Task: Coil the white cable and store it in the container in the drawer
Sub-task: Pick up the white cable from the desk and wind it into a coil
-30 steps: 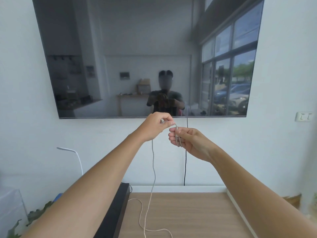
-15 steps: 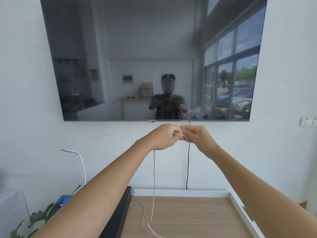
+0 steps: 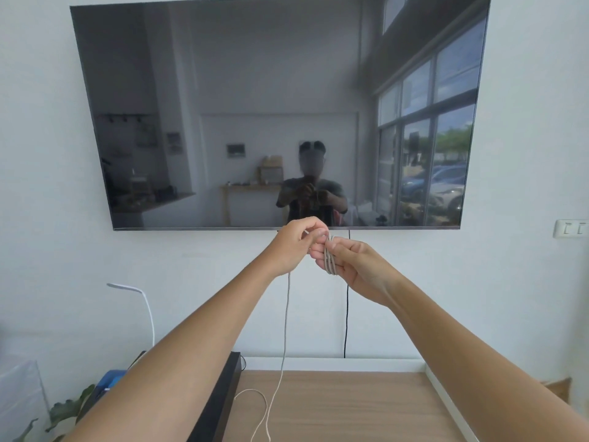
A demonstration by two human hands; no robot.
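Both hands are raised in front of a large dark wall-mounted television screen [image 3: 274, 113], working the thin white cable [image 3: 286, 317] into loops. The right hand [image 3: 352, 269] is closing its fingers and thumb around a small bundle of finished cable loops [image 3: 330, 256], which are standing roughly upright with their long axis running top to bottom against the palm. The left hand [image 3: 298, 245] is sitting just beside it, touching at the fingertips, and is pinching the running strand of the cable where it meets the top of the bundle. From the underside of the left hand the uncoiled length is hanging nearly straight down, then reaching the light wooden bench [image 3: 344, 406] and curling there into a loose loop before leaving the bottom of the view. So the slack lies below and slightly to the left of the bundle, on the left hand's side, and that hand looks the better placed to draw up the next length and lay it over the coil while the right hand is keeping the loops clamped. A long black bar-shaped speaker [image 3: 220, 397] is lying on the bench just left of the trailing cable, and a thin black cord [image 3: 346, 314] is running down the wall behind the hands. Neither the drawer nor the container is visible, so storing appears some way off.
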